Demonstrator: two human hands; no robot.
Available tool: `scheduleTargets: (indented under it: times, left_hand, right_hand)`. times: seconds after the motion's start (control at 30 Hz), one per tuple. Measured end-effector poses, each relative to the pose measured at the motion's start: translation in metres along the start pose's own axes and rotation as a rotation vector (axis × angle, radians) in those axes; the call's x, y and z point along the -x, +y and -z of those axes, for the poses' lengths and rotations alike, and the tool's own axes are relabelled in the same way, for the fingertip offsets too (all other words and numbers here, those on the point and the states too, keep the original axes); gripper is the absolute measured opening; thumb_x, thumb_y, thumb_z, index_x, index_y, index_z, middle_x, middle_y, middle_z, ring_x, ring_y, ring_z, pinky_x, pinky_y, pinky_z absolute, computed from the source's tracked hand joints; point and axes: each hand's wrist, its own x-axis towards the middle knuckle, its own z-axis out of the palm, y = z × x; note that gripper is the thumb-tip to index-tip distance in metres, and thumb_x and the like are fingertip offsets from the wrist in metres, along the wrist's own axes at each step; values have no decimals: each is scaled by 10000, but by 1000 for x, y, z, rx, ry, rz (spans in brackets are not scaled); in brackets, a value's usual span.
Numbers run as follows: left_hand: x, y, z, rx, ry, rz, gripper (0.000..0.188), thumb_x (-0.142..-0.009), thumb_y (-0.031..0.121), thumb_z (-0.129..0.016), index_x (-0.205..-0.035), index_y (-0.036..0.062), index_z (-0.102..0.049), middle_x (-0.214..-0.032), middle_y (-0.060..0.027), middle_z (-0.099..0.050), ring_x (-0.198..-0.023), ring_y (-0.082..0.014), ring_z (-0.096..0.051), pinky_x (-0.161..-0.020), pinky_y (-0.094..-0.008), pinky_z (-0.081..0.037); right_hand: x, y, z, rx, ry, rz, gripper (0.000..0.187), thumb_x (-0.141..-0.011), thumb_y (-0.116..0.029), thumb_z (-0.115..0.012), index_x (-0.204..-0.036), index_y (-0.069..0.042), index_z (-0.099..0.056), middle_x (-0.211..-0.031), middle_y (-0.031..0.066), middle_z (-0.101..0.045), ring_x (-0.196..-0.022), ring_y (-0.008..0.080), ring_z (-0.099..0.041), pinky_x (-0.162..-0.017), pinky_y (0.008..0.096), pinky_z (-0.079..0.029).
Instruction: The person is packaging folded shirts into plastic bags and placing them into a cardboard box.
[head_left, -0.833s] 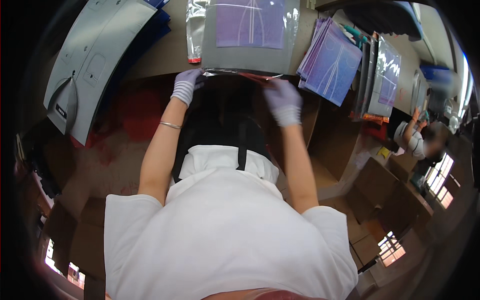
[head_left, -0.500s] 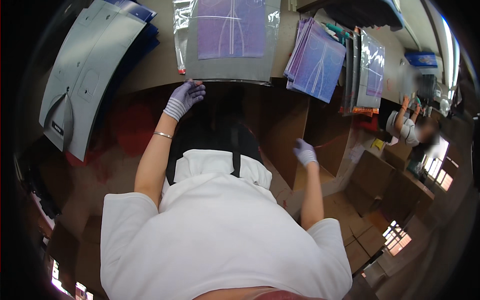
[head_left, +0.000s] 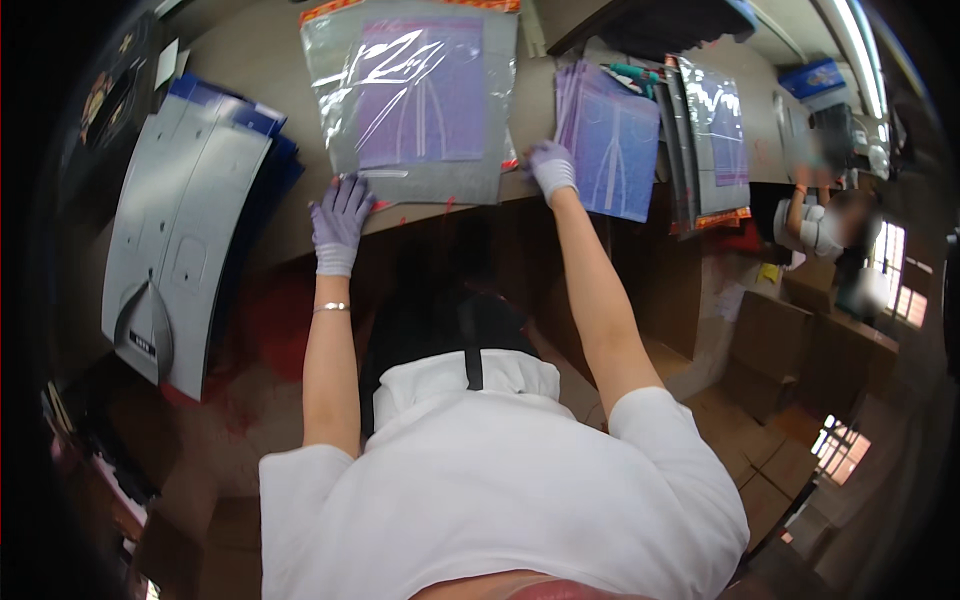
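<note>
A clear plastic bag (head_left: 335,110) with an orange far edge lies on the worktable, with a flat grey piece and a purple printed sheet (head_left: 420,90) inside. My left hand (head_left: 340,222), in a pale purple glove with a striped cuff, is open, fingers stretched out at the bag's near left corner. My right hand (head_left: 551,170), gloved alike, is beside the bag's near right corner. Its fingers are loosely bent and look apart; their tips are partly hidden. Just right of it is a fanned stack of purple printed sheets (head_left: 615,150).
Large grey panels (head_left: 185,230) overhang the table at left, with blue pieces beneath. More filled bags (head_left: 720,140) stand right of the purple sheets, near a green-handled tool (head_left: 630,72). Cardboard boxes (head_left: 765,340) sit below at right. Another person (head_left: 815,225) works farther along.
Both hands have moved up to the table edge, the right one from low beside my body. The bag now lies farther onto the table, its orange edge in view.
</note>
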Motion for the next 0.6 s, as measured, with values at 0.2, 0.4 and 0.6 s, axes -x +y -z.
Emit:
scheduleTargets:
  times: [0.2, 0.4, 0.6]
  left_hand:
    - [-1, -4, -6, -26, 0, 48, 623, -896, 494, -229, -1360, 78, -214, -1420, -197, -188, -1315, -364, -169, -1073, -512, -112]
    - [-6, -11, -21, -97, 62, 86, 642, -900, 525, -175, -1376, 95, -216, -1421, -190, -210, -1306, -357, -214, -1060, -491, -176]
    - [-5, -1, -17, -259, 127, 85, 622, -900, 541, -179, -1365, 133, -251, -1381, -219, -270, -1261, -383, -292, -999, -513, -292]
  right_hand:
    - [-20, -90, -19, 67, 344, 197, 341, -699, -290, -599, -913, -27, -634, -947, 215, -607, -890, 365, -579, -786, 395, -463]
    - [47, -100, 27, -414, 407, 529, 200, -691, -90, -621, -877, -18, -611, -834, 167, -602, -794, 265, -604, -728, 322, -474]
    - [182, -42, 269, 9, 753, 417, 185, -765, -61, -577, -945, -18, -566, -777, 59, -553, -716, 153, -524, -661, 275, -441]
